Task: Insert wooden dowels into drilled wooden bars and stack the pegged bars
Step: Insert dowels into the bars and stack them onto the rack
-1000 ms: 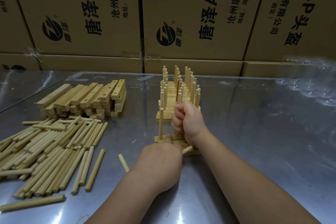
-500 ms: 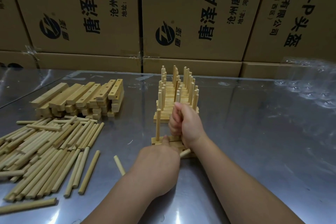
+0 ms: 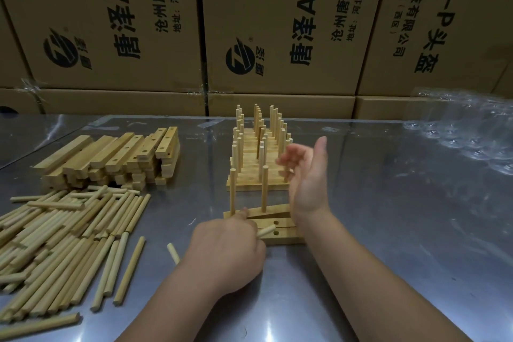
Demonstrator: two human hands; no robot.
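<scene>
head view gives me the steel table (image 3: 388,230), the loose dowel pile (image 3: 69,244) at left, and the pegged stack (image 3: 258,175) behind the work. nearest lies the working bar (image 3: 273,208), tilted on two drilled bars, with two dowels upright in it. my left hand (image 3: 230,253) thumbs its end down and clutches a spare dowel (image 3: 267,230). my right hand (image 3: 305,183) hangs released, fingers blurred. i'd seat the bar flat, then push the spare in plumb. the right wrist hides the bar's far end, so i see no free hole.
</scene>
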